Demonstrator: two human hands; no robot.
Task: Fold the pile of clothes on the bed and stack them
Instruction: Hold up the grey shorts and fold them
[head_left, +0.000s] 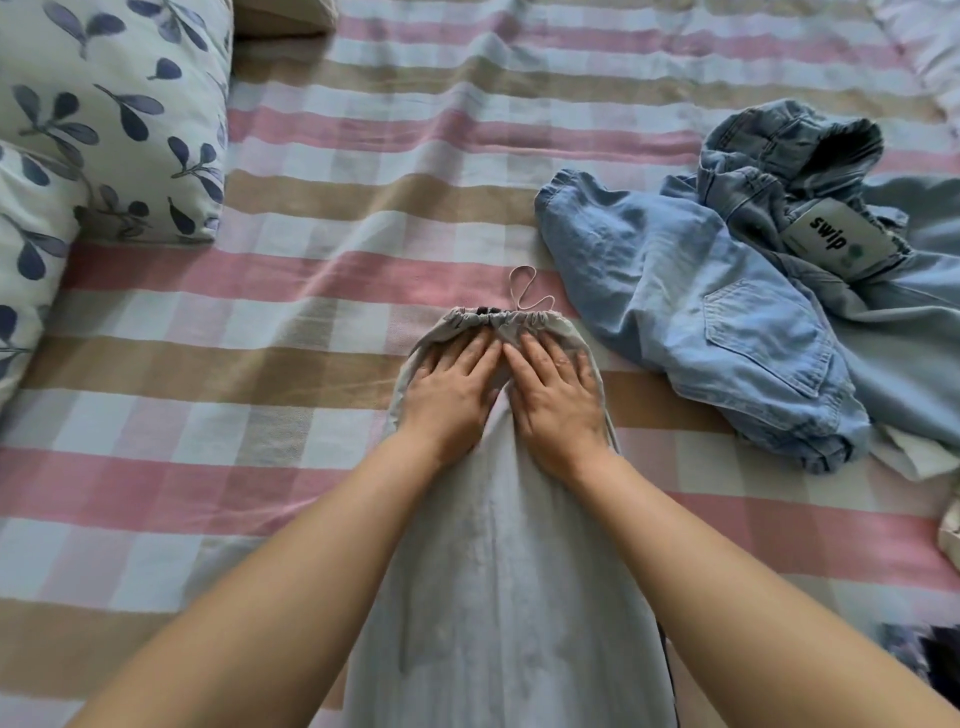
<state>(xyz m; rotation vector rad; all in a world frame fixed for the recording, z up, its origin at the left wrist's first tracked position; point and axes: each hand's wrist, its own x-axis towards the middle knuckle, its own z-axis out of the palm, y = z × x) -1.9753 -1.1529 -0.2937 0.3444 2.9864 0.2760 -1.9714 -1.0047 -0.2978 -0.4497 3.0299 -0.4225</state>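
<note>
Through the head camera I see the left hand (451, 395) and the right hand (556, 402) side by side. Both are flat, with fingers straight and a little spread. They press down on a long pale grey-blue cloth garment with a gathered end (498, 571). Neither hand grips anything. The fingertips sit just below the gathered end, and the two first fingers almost touch.

The garment lies stretched out on a bed sheet with pink, tan and white checks (260, 312). A thin pale cord loop (524, 291) sticks out past the gathered end.

To the right of the garment lies a crumpled pile of light blue denim clothes (727, 322), close beside it. A white label reading "swip" (836, 236) sits on that pile. Far to the left of the garment are white pillows with blue leaf prints (104, 114).
</note>
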